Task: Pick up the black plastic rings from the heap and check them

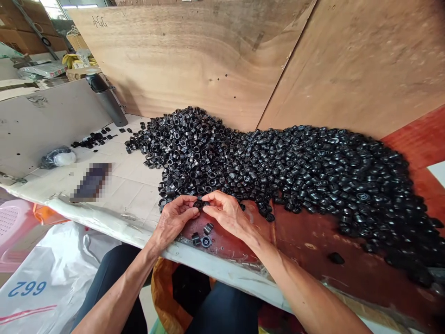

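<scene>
My left hand [175, 220] and my right hand [225, 213] meet over the bench, their fingertips pinching a small black plastic ring-shaped part [200, 203] between them. A large heap of similar glossy black parts [278, 167] spreads across the bench just beyond my fingers. Several loose parts lie apart from it, close below my hands, including a black part with a spoked centre [206, 241]. A smaller scatter of black parts [92, 139] lies to the left of the heap.
Plywood boards [181, 55] stand along the bench's far side. On the left stand a dark bottle [107, 99], a plastic bundle [58, 157] and a blurred dark object [92, 183]. Below the bench edge are an orange bag [163, 292], a white woven sack [52, 283] and a pink basket [14, 227].
</scene>
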`<state>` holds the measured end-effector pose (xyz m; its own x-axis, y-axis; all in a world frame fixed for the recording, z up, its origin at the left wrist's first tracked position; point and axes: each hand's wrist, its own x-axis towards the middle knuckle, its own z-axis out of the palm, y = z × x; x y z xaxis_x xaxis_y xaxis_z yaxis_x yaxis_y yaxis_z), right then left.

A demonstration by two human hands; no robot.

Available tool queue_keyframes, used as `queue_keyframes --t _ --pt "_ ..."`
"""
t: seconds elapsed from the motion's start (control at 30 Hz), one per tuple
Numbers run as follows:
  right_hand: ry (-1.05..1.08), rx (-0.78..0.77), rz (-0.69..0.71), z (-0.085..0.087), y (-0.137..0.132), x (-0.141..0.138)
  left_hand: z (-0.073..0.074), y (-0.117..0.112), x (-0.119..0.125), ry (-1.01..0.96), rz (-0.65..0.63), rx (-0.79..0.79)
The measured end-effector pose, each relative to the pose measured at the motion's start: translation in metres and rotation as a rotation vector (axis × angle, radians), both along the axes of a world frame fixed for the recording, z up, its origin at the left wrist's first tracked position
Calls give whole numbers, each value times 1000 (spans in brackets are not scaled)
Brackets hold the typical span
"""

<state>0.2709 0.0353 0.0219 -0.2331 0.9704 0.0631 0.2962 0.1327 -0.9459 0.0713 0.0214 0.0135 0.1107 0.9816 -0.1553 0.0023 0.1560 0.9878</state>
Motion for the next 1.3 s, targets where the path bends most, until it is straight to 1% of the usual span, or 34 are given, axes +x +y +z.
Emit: queue_keyframes --t 0.13,0.27,0.37,0.53,0.63,0.7,0.83,0.93,1.03,1.13,1.3 --pt "27 38 24 2 -1 -1 7 -3 0 -142 -30 -72" --pt "107 -70 19 3 -3 -3 8 -3 1 -198 -52 -80" --pt "126 -78 5 2 -3 -4 8 -3 2 -185 -53 -44" --pt "75 86 -23 -3 -1 -4 8 -4 1 -118 -10 30" --pt "57 163 -18 -4 -1 -4 6 -5 1 -101 -10 87" --pt "72 155 -27 -3 -3 -5 3 -6 1 -113 -16 101" --pt "113 51 -73 -2 -5 -5 -4 -8 -1 -90 -37 107" --pt "90 46 -51 0 -6 -5 -5 -9 -4 -27 -30 117" --pt "53 77 -41 3 -7 -4 -2 -10 -4 3 -28 125" --pt "55 80 -69 4 -7 -5 3 -9 0 -21 -27 124" --pt "67 76 -64 3 -7 -6 7 -7 2 -90 46 117"
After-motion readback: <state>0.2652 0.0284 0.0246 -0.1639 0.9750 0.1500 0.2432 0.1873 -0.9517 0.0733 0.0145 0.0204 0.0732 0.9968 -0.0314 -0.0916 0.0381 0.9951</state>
